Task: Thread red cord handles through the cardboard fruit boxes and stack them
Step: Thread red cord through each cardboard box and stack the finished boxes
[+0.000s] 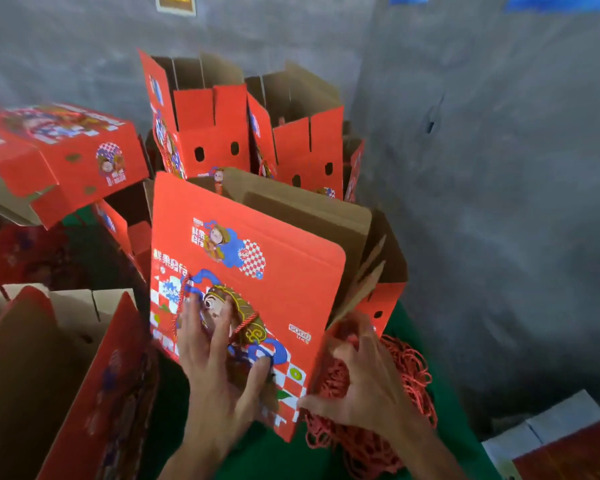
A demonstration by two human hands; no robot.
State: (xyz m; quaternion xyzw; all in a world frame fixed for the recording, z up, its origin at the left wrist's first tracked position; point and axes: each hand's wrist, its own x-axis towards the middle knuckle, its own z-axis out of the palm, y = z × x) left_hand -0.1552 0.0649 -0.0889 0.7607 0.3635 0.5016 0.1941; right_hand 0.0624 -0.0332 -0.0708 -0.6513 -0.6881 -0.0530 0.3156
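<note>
Before us, upright on the green table cover (426, 403), stands a red printed fruit box (257, 278), its brown inside open at the top. We see the left hand (219, 368) laid flat against the printed front, fingers straight and spread, with the thumb out to the right. A red cord handle (248, 322) loops across that face and passes under those fingers. The right hand (368, 379) is at the box's right edge with its fingers curled there; whether they hold the edge or a cord, we cannot tell. Just behind that hand lies a tangled heap of red cords (409, 375). Farther back two more open red boxes (208, 133) stand against the grey wall (499, 202) (their side panels show dark holes), and another box (66, 150) lies tilted at the left.
</note>
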